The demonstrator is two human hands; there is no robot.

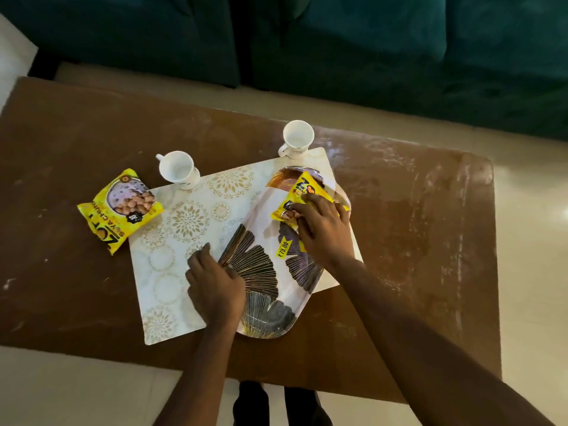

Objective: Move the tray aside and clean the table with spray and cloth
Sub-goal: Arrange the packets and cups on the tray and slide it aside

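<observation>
Left hand (pixel 215 290) on rim of tray (pixel 261 265)

The person's two arms (pixel 415 333) are bare right down to the left hand (pixel 215 287) and the right hand (pixel 324 233), and past the table's (pixel 76 133) near edge two dark legs (pixel 249 401) show, their clothes too dim to tell.

Under right hand (pixel 322 232): near half of yellow packet (pixel 302 187); one end of price sticker (pixel 283 249). At left hand (pixel 215 287): tray-side fingers out of sight against rim of tray (pixel 261 272). Beneath tray, between the hands: part of placemat (pixel 172 241). Behind the hands: left forearm (pixel 196 379), right forearm (pixel 430 348), both cut by bottom edge.
</observation>
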